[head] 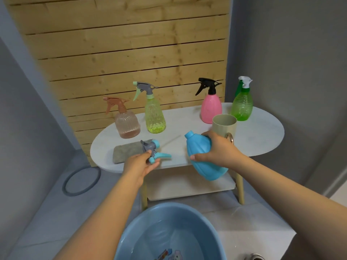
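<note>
Where the grey floor lies nearest, a blue basin (146, 218) sits low in view, with a grey ring (81, 182) on the floor to its left. Beyond it, over the near edge of a white oval table (262, 132), the left hand (139, 166) pinches a detached sprayer head (153, 150), while the right hand (216, 149) wraps round a blue bottle (206, 170), tilted with its open neck toward the head but apart from it. A cloth (125, 152) lies behind the left hand, a cup (224, 124) behind the right. Four spray bottles stand farther back, before a wooden slat wall (131, 44) between grey walls.
</note>
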`<state>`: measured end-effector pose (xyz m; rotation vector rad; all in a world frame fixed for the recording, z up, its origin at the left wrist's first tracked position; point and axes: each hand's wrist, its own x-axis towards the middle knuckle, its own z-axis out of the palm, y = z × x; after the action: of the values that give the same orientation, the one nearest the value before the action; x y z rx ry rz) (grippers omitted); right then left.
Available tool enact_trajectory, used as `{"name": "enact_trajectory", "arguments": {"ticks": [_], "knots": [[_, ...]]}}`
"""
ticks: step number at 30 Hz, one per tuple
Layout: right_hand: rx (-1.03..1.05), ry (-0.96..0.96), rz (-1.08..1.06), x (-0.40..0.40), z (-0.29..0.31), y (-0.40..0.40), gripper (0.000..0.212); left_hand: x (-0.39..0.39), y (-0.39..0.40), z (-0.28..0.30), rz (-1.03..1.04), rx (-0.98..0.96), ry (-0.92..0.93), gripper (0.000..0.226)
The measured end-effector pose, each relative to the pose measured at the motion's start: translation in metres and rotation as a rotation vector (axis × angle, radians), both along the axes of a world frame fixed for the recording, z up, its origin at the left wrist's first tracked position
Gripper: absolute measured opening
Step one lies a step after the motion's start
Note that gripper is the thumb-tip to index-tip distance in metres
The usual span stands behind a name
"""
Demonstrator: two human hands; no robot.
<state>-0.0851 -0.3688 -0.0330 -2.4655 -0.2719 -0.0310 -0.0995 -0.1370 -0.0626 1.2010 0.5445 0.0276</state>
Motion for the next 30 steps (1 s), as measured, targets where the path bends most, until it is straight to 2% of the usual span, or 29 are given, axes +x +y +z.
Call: {"name": "enact_trajectory", "arguments": {"ticks": [6,13,17,19,21,23,24,27,30], "knots": [[0.016,0.011,0.003,0.000,-0.002,-0.001,0.085,0.022,-0.035,-0.008,0.039,0.023,0.051,0.008],[0.075,0.026,-0.011,0.003,-0.003,-0.007,0.085,0.023,-0.050,-0.013,-0.006,0.410,0.105,0.008],[0.205,0.077,0.006,0.002,0.000,-0.009,0.080,0.012,-0.059,-0.003,-0.117,0.612,-0.048,0.021],[0.304,0.102,0.023,0.001,0.003,-0.010,0.075,0.006,-0.061,0.008,-0.261,0.557,-0.139,0.026],[0.431,0.166,0.055,0.000,0.006,-0.010,0.070,-0.001,-0.061,0.019,-0.470,0.355,-0.184,0.029],[0.558,0.253,0.098,-0.002,0.008,-0.011,0.065,-0.005,-0.057,0.021,-0.620,0.167,-0.215,0.048],[0.614,0.293,0.124,-0.003,0.008,-0.010,0.062,-0.006,-0.055,0.020,-0.670,0.133,-0.237,0.059],[0.757,0.407,0.204,-0.010,0.010,-0.007,0.055,-0.011,-0.052,0.014,-0.746,0.190,-0.311,0.079],[0.767,0.445,0.263,-0.014,0.009,-0.005,0.054,-0.011,-0.054,0.010,-0.722,0.252,-0.332,0.092]]}}
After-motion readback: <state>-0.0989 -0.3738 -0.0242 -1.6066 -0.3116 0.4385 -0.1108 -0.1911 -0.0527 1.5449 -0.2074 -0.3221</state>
